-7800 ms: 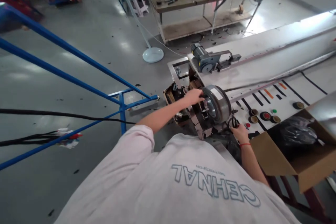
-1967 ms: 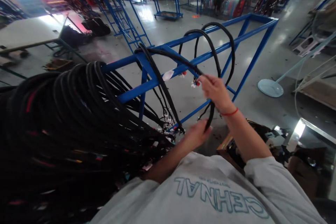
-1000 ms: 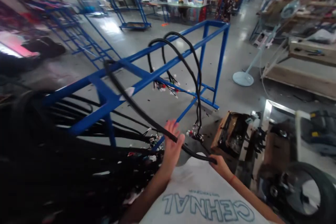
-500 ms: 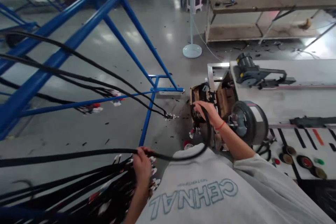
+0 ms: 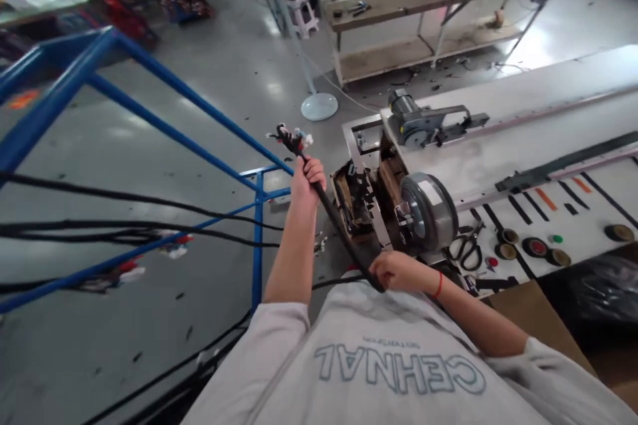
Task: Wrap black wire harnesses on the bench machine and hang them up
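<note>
The left hand (image 5: 309, 178) grips a black cable (image 5: 335, 216) just below its connectors (image 5: 294, 138), which point up and away; the right hand (image 5: 397, 271), wearing a red band (image 5: 438, 285), pinches it lower down, near the shirt (image 5: 393, 339). Other cables (image 5: 124, 199) stretch by a blue rack (image 5: 184, 89) at left. At right, a big tape roll (image 5: 442, 211) stands at the white worktop (image 5: 543, 96)'s end, scissors (image 5: 471, 240) beside it, with black and orange strips (image 5: 545, 199) beyond.

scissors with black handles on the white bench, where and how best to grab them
The black-handled scissors are probably best gripped by the handle loops, coming from the person's own side with the nearer bare right hand: the loops lie toward the body, the blades point away.
</note>
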{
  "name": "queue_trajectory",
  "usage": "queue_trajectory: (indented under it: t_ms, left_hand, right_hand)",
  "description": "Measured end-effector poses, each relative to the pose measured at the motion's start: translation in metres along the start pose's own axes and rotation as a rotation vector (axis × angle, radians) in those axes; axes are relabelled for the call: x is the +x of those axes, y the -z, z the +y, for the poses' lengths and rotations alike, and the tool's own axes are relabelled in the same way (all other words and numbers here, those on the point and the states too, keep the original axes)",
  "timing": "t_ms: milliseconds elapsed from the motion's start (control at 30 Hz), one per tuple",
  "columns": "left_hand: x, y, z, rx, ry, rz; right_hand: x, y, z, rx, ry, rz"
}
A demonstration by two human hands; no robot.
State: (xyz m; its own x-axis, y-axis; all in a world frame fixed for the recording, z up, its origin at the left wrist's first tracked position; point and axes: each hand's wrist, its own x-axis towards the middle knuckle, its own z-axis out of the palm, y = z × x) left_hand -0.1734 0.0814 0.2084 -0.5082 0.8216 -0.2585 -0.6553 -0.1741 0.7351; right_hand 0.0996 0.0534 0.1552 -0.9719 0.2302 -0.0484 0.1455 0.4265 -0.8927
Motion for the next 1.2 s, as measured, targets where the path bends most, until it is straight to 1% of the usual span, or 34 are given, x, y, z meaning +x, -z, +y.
queue_trajectory:
  t_ms: [33, 67, 100, 133, 200, 267, 300, 367, 433, 467, 500, 533, 567, 600, 633, 667, 733, 767, 800, 833, 867, 933, 1000, 1067, 1100, 1133, 1167, 1200]
  left_hand:
    - [-0.007, -0.004, -0.003, -0.004, 0.063, -0.110]
    - [-0.019, -0.007, -0.009, 0.002, 0.139, -0.223]
    - [-0.033, -0.008, -0.016, 0.030, 0.210, -0.322]
    - [-0.048, -0.007, -0.024, 0.085, 0.267, -0.398]
    - [-0.074, 0.000, -0.037, 0.252, 0.328, -0.493]
    - [-0.089, 0.010, -0.043, 0.415, 0.380, -0.572]
    - [-0.091, 0.015, -0.043, 0.463, 0.431, -0.626]
    - [-0.085, 0.024, -0.042, 0.462, 0.586, -0.770]
    - [-0.074, 0.026, -0.045, 0.384, 0.775, -0.924]
    - [-0.069, 0.025, -0.049, 0.347, 0.847, -0.984]
    - [-0.066, 0.022, -0.054, 0.327, 0.888, -1.026]
    - [-0.065, 0.019, -0.060, 0.332, 0.886, -1.045]
    - [-0.067, 0.016, -0.066, 0.365, 0.834, -1.038]
    - [-0.070, 0.014, -0.070, 0.428, 0.733, -1.003]
    - [-0.074, 0.013, -0.073, 0.523, 0.594, -0.944]
    - [-0.078, 0.014, -0.073, 0.640, 0.436, -0.872]
    - [-0.085, 0.022, -0.067, 0.886, 0.142, -0.732]
    - [-0.087, 0.030, -0.061, 0.992, 0.059, -0.705]
    - [-0.087, 0.039, -0.054, 1.075, 0.038, -0.723]
    - [-0.087, 0.049, -0.047, 1.128, 0.069, -0.774]
    - [-0.086, 0.059, -0.038, 1.151, 0.138, -0.836]
    - [-0.082, 0.079, -0.019, 1.136, 0.347, -0.950]
    - [-0.077, 0.093, 0.000, 1.110, 0.599, -1.032]
    - [-0.073, 0.103, 0.018, 1.101, 0.860, -1.120]
    - [-0.071, 0.107, 0.026, 1.107, 0.959, -1.161]
    - [-0.070, 0.110, 0.032, 1.117, 1.021, -1.187]
    - [-0.068, 0.113, 0.036, 1.129, 1.055, -1.202]
    - [-0.067, 0.116, 0.039, 1.144, 1.059, -1.203]
  right_hand:
    - [0.003, 0.001, 0.000, 0.091, -0.077, 0.114]
    - [0.009, 0.005, -0.002, 0.230, -0.122, 0.228]
    - [0.018, 0.011, -0.007, 0.393, -0.136, 0.328]
    - [0.031, 0.020, -0.012, 0.552, -0.136, 0.431]
    - [0.060, 0.042, -0.026, 0.856, -0.073, 0.591]
    - [0.087, 0.062, -0.039, 1.108, 0.000, 0.713]
    - [0.097, 0.069, -0.044, 1.208, 0.030, 0.759]
    - [0.108, 0.078, -0.053, 1.352, 0.070, 0.810]
    - [0.109, 0.077, -0.060, 1.423, 0.084, 0.795]
    - [0.107, 0.074, -0.062, 1.433, 0.080, 0.771]
    - [0.105, 0.070, -0.064, 1.426, 0.066, 0.740]
    - [0.104, 0.065, -0.065, 1.403, 0.048, 0.720]
    - [0.103, 0.059, -0.066, 1.365, 0.031, 0.726]
    - [0.104, 0.054, -0.065, 1.316, 0.015, 0.765]
    - [0.106, 0.049, -0.063, 1.259, 0.000, 0.839]
    - [0.109, 0.045, -0.060, 1.200, -0.013, 0.939]
    - [0.112, 0.041, -0.051, 1.099, -0.032, 1.160]
    - [0.112, 0.042, -0.046, 1.081, -0.041, 1.249]
    - [0.109, 0.043, -0.041, 1.096, -0.052, 1.309]
    - [0.104, 0.044, -0.036, 1.145, -0.062, 1.342]
    - [0.099, 0.044, -0.033, 1.219, -0.072, 1.356]
    - [0.087, 0.037, -0.028, 1.391, -0.102, 1.361]
    - [0.082, 0.015, -0.026, 1.512, -0.157, 1.367]
    - [0.082, -0.018, -0.023, 1.575, -0.246, 1.346]
    - [0.083, -0.035, -0.021, 1.594, -0.288, 1.314]
    - [0.084, -0.049, -0.018, 1.604, -0.315, 1.281]
    - [0.083, -0.060, -0.013, 1.609, -0.324, 1.253]
    - [0.080, -0.066, -0.007, 1.610, -0.317, 1.233]
